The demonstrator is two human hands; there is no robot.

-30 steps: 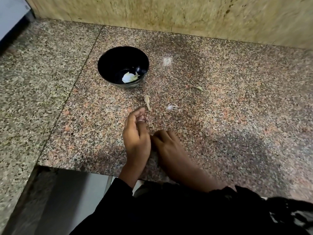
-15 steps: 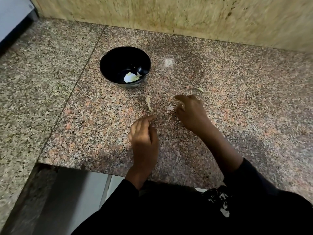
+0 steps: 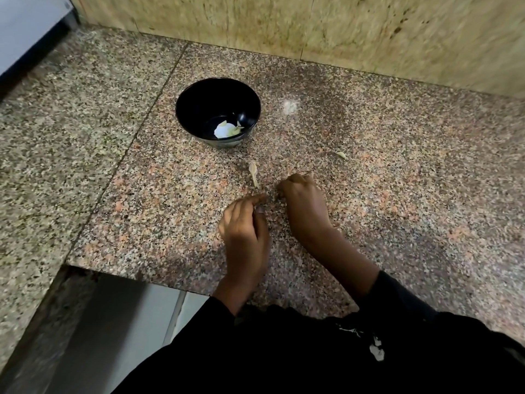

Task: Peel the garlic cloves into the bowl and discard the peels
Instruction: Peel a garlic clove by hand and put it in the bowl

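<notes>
- My left hand (image 3: 245, 230) rests near the front edge of the granite counter (image 3: 397, 194), forefinger stretched forward and thumb tucked close beneath it; whether anything is pinched between them, I cannot tell.
- My right hand (image 3: 305, 207) sits just beside it, a little farther from me, knuckles up and fingers curled down onto the stone. What lies under those fingers is hidden, so I cannot say whether they hold a peel or nothing.
- A pale, dry garlic peel (image 3: 253, 173) lies on the counter just ahead of both hands, between them and the bowl, touched by neither.
- A second, smaller scrap of peel (image 3: 341, 154) lies farther right, well apart from the hands.
- The black bowl (image 3: 193, 109) stands upright on the counter beyond the hands and slightly left, holding peeled garlic cloves (image 3: 225, 129), whitish against its dark bottom on the side nearest me.
- A seam in the stone runs diagonally left of the bowl, dividing the pinkish slab under my hands from a greyer one (image 3: 56, 137).
- A mottled yellow-tan wall (image 3: 341, 32) backs the counter.
- My black sleeves (image 3: 397, 302) cover both forearms to just short of the wrists and fill the lower part of the view.
</notes>
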